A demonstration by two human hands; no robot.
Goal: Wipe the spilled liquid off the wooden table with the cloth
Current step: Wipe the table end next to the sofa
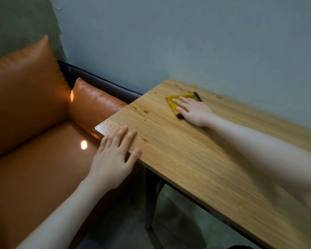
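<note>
A folded yellow cloth (174,103) with a dark trim lies on the wooden table (196,159), near its far end by the wall. My right hand (193,111) presses flat on the cloth with straight fingers and hides most of it. Small brownish drops of spilled liquid (145,111) sit near the table's left end, more drops (144,140) lie beside my left hand, and a few lie by the wall (219,97). My left hand (113,155) rests flat over the table's near left edge, fingers spread.
An orange leather sofa (34,141) with cushions stands directly left of the table. A grey-blue wall (187,42) runs along the table's far side. Dark metal table legs (151,194) stand below over a grey floor.
</note>
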